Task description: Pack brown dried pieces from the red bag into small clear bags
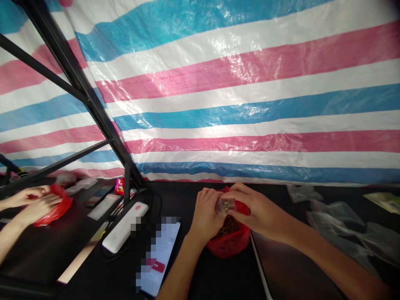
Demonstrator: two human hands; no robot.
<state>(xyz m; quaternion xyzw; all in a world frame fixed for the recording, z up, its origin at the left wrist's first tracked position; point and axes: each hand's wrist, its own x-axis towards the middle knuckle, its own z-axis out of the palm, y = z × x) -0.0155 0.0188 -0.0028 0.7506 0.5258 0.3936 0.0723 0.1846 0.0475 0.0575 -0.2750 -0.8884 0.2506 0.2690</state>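
Observation:
A small clear plastic bag (225, 205) with some light bits in it is pinched between my two hands in the head view. My left hand (206, 214) has its fingers closed on the left side of this bag. From the right, my right hand (254, 210) grips its other side with thumb and fingers. Just below the small bag, a red plastic bag (229, 246) stands open on the black table. Dark brown bits (229, 227) that I cannot name lie inside it. My fingers cover part of the red bag's rim.
A lit phone (165, 250) and a white power bank (125, 227) with cables lie left. A dark flat device (287, 266) is at right, near several clear bags (331, 231). Beyond a black metal frame (93, 112), another person's hands (37, 204) touch a red bag (64, 204).

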